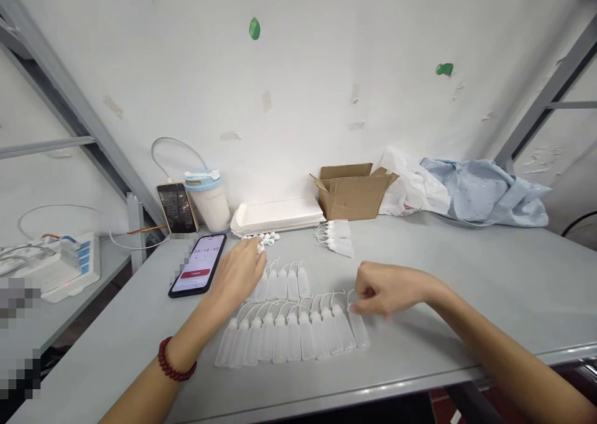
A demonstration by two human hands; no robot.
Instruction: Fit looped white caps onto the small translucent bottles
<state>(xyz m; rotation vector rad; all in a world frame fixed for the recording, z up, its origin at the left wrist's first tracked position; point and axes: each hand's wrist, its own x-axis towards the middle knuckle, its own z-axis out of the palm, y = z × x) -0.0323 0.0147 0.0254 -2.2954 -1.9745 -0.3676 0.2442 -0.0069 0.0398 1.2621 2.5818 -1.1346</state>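
Observation:
My left hand [239,270] reaches to a small pile of white caps [269,238], its fingers bent together and a white cap at the fingertips. A red bead bracelet circles that wrist. My right hand [385,290] is curled, thumb and index finger closed at the neck of a translucent plastic bottle [359,331] at the right end of the front row. Leftward from it lies a row of several similar bottles [280,340], each with a thin strap at its neck. Behind them is a shorter row of bottles [293,282], partly hidden by my left hand.
Farther back lie several more bottles [340,237] before an open cardboard box [354,194]. A white stack [280,214], a cup [209,203], a phone showing a timer [198,265], another phone [177,207], a plastic bag [413,184] and blue cloth [489,191] surround the workspace.

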